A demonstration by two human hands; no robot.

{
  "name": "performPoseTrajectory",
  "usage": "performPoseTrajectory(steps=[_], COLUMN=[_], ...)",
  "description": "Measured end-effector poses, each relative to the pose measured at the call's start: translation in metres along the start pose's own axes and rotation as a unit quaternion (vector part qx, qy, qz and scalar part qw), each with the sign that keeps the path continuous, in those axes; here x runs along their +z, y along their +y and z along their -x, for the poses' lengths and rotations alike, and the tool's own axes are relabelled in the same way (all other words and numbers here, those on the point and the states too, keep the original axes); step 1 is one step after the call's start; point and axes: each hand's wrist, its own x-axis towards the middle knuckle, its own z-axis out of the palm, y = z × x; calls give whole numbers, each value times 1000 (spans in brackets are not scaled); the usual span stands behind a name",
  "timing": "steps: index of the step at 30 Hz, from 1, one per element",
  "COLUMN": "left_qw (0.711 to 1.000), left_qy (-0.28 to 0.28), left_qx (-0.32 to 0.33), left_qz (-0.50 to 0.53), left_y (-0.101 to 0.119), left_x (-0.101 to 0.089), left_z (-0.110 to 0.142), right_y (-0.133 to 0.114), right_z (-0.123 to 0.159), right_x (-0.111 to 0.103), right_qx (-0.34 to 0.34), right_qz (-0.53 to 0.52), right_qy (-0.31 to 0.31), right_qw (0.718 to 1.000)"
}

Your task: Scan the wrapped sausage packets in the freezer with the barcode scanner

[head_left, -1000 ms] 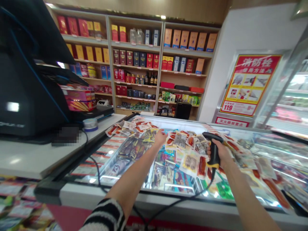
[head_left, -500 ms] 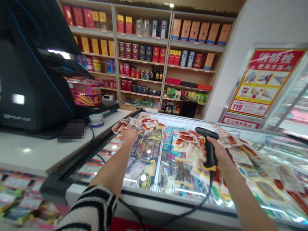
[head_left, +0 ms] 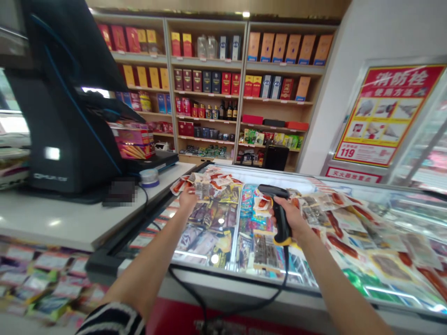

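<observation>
My right hand (head_left: 291, 214) is wrapped round the grip of a black and yellow barcode scanner (head_left: 280, 216), its head pointing left above the freezer's glass top. A cable hangs from the scanner's base. At the far left of the glass, my left hand (head_left: 188, 197) is closed on a small clear snack packet (head_left: 202, 190) with greyish-brown contents. Around its fingertips lie sealed sausage packets (head_left: 223, 180). To the right of the scanner spreads a larger heap of sausage packets (head_left: 337, 223) and flat clear packs. Fingertips of the left hand are partly hidden.
The chest freezer (head_left: 195, 274) shows bagged goods through its glass. On the left counter (head_left: 59, 228) stand a black till (head_left: 70, 139) and a round tape roll (head_left: 149, 177). The scanner cable (head_left: 268, 302) loops across the freezer's front. Shelves (head_left: 206, 93) of boxes stand behind.
My right hand has moved left with the scanner. Several packets that lay under it no longer show there, and the heap is now right of it. The left hand stays by the left packets.
</observation>
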Motion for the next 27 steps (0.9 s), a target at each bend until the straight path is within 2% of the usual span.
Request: performPoseTrajectory(steps=[3,6,10,14,19,27], left_qw=[999,997,992,989,985,981], left_qy=[-10,-37,-63,-74,-84,-96], left_qx=[-3,24,59,83,107,128], left_qz=[31,65,90,99,106,109], left_y=[6,15,26,31,32,39], left_x=[-3,1,11,21,32,46], left_z=[17,34,48,55,60,66], right_y=[3,3,-3,-10,-11,-16], right_z=[5,10,14,20,24,19], right_x=[21,38,49,50,48,33], right_qx=[-2,3,4,10,8,38], right_qz=[2,-1,-20,-37,-6,-44], right_qy=[-16,-25,-29,-47,-46,-72], right_qw=[1000,1000,999,998,999,996])
